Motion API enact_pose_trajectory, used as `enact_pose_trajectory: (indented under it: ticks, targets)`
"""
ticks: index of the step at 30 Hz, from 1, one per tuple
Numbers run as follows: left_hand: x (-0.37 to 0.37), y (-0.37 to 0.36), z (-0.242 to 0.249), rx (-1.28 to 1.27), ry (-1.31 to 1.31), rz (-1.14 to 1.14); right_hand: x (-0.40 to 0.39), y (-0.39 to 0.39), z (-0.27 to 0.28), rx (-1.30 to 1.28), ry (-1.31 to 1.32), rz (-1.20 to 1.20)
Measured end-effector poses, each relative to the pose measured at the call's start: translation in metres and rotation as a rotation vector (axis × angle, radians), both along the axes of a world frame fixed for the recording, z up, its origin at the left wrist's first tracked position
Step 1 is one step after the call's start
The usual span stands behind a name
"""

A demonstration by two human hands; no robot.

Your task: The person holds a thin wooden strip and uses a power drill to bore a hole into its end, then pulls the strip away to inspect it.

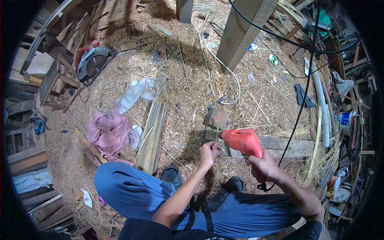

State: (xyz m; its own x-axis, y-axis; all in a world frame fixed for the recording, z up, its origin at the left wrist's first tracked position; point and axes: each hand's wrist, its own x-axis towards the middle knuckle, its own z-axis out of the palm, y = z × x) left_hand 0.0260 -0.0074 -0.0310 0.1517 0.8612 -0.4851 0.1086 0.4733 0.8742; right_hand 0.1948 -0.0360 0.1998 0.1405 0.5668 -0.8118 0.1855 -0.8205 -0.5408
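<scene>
My right hand is wrapped around the handle of a red power drill, whose nose points left. A black cord hangs beside that hand. Just in front of the drill's chuck, my left hand is closed with its fingertips pinched on a thin light strip. The strip stands across the drill's tip in this view. Close beyond the fingers are a brownish block with an orange glow on it and a dark block. A flat weathered board lies to the right, partly behind the drill.
Wood shavings cover the ground. A circular saw rests at the upper left near a wooden frame. A pink cloth and a long plank lie left of my hands. A thick post rises ahead; a black cable hangs at right.
</scene>
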Motion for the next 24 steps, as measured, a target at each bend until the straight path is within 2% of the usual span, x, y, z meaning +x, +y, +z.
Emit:
enact_pose_trajectory:
  ticks: [4,6,10,12,24]
  targets:
    - [-0.002,-0.001,0.001,0.022,0.037,-0.009,0.0,-0.004,-0.007,0.024,0.041,0.005]
    - [-0.003,0.0,0.001,0.03,0.027,-0.026,-0.003,-0.004,-0.006,0.076,-0.003,0.087]
    - [0.001,-0.002,-0.003,0.036,0.009,0.067,-0.004,0.001,0.002,-0.01,-0.005,0.076]
    - [-0.001,-0.002,-0.009,0.077,0.066,-0.006,-0.002,0.003,0.001,-0.029,0.014,0.014]
    - [-0.004,0.0,0.002,0.058,0.099,-0.028,-0.006,0.011,0.009,-0.051,-0.03,0.063]
